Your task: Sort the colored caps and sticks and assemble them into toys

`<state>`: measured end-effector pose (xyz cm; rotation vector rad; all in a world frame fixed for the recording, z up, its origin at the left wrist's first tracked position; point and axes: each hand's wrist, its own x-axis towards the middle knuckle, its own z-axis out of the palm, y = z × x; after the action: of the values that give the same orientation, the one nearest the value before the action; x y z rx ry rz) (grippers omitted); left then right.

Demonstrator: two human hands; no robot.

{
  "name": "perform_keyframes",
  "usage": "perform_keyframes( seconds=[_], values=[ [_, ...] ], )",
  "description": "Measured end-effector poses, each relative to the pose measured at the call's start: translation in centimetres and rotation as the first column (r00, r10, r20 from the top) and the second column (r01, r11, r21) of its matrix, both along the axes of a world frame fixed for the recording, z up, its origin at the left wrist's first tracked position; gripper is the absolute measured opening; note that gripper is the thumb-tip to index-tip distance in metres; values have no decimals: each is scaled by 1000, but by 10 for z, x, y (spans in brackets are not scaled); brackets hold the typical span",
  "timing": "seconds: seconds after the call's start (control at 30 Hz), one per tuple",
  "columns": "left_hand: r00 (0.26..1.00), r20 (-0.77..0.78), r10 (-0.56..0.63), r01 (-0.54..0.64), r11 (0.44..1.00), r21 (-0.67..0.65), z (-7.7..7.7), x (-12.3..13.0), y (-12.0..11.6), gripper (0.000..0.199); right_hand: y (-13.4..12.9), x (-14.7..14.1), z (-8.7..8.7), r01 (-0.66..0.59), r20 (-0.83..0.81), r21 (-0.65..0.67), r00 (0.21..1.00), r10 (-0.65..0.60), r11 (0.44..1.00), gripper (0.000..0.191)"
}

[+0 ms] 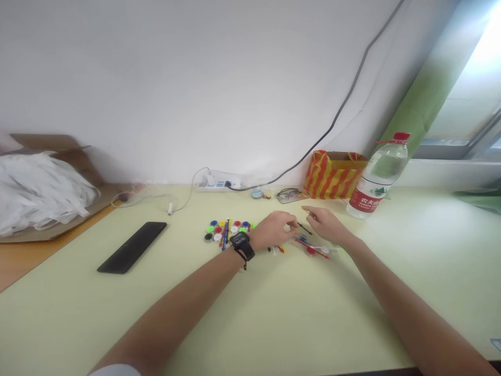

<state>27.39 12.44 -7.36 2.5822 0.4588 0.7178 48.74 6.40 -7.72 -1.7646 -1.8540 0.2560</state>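
Note:
My left hand (276,230), with a black watch (240,241) on its wrist, is closed in a pinch over the small coloured parts. A speck of yellow shows at its fingertips, too small to name. My right hand (326,224) is closed on a thin yellow plastic stick (304,209), mostly hidden by the fingers. Under and between the hands lie a black stick (305,228), a red stick (319,251) and a red disc (310,250). Left of the watch, several coloured discs (218,237) lie in rows beside blue and red sticks (226,232).
A black flat case (133,247) lies to the left, near an open carton (50,141) of white strips. At the back are a power strip (219,184), cables and a striped bag (331,177). A water bottle (378,180) stands at the right.

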Motion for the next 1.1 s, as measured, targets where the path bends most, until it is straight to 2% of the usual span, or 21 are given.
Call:
perform_keyframes(
  seconds=[0.1,0.2,0.3,0.37,0.47,0.53,0.63,0.73,0.87,0.93,0.97,1.03,1.1],
  values=[
    [990,-133,56,-39,991,128,-4,1,-4,3,1,14,-11,5,213,-100,977,16,995,34],
    [976,-194,101,-62,979,197,-5,-1,-2,14,0,18,-13,25,240,-114,971,3,993,22],
    [962,-234,138,-77,964,254,-5,-5,5,12,-2,14,-5,28,246,-89,969,-5,996,18],
    [957,-248,150,-81,960,270,-5,-8,10,12,-5,8,1,-70,185,-121,978,92,990,20],
    [958,-253,135,-74,968,240,-4,-13,16,19,-9,-1,7,-263,53,-238,958,282,935,22],
    [961,-256,108,-58,979,194,-4,-15,19,22,-11,-3,9,-311,16,-278,945,328,909,18],
    [966,-245,83,-48,988,145,-5,-16,22,23,-11,-2,9,-314,-3,-257,946,324,914,15],
    [970,-226,89,-58,988,140,-5,-16,23,22,-7,5,8,-272,-42,-203,962,269,941,17],
    [987,-124,101,-91,992,83,-1,-14,21,24,-2,8,6,-183,-208,-68,964,166,981,17],
    [996,-13,85,-86,996,-21,3,-10,19,27,-1,4,6,-176,-395,-17,906,155,984,20],
    [996,48,72,-67,994,-87,6,-8,17,30,-2,0,7,-186,-502,4,849,163,983,22],
    [985,165,46,-12,980,-199,11,-3,12,35,-3,-9,8,-204,-693,53,697,183,978,26],
    [965,260,37,28,970,-241,16,1,8,35,-4,-18,9,-202,-820,86,542,184,976,30]
  ],
)
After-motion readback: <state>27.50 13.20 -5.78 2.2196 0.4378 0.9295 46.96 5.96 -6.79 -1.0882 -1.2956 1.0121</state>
